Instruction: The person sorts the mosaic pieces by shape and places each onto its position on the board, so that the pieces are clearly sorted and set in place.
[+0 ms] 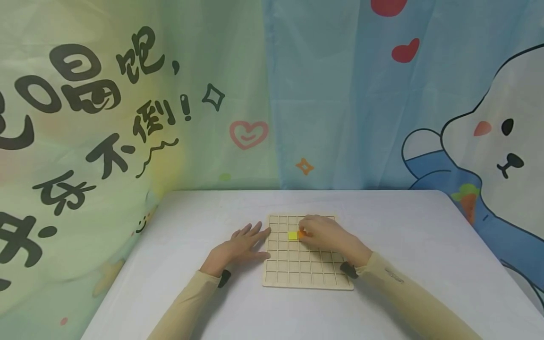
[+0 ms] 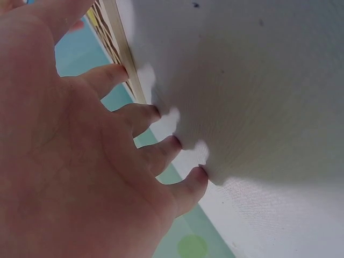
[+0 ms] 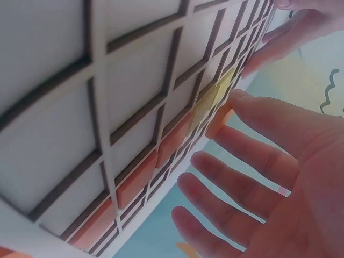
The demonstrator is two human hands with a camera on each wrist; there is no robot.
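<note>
A square wooden grid board (image 1: 282, 267) lies on the white table. My right hand (image 1: 326, 234) is over its upper part, pinching a small orange tile (image 3: 218, 119) between thumb and index finger. The other fingers are spread apart in the right wrist view. Close to the pinched tile, yellow (image 3: 224, 87) colour fills part of a row of the grid. Several orange-red tiles (image 3: 137, 180) sit in the same row, hidden by my hand in the head view. My left hand (image 1: 239, 248) has its fingers extended, with thumb and index finger touching the board's left edge.
The white table (image 1: 204, 208) surrounds the board. Behind it hangs a printed curtain (image 1: 314, 94) with a cartoon bear and lettering. Dark wrist cameras (image 1: 349, 270) are strapped at both sleeves. An orange patch (image 3: 8, 252) shows at the right wrist view's lower left corner.
</note>
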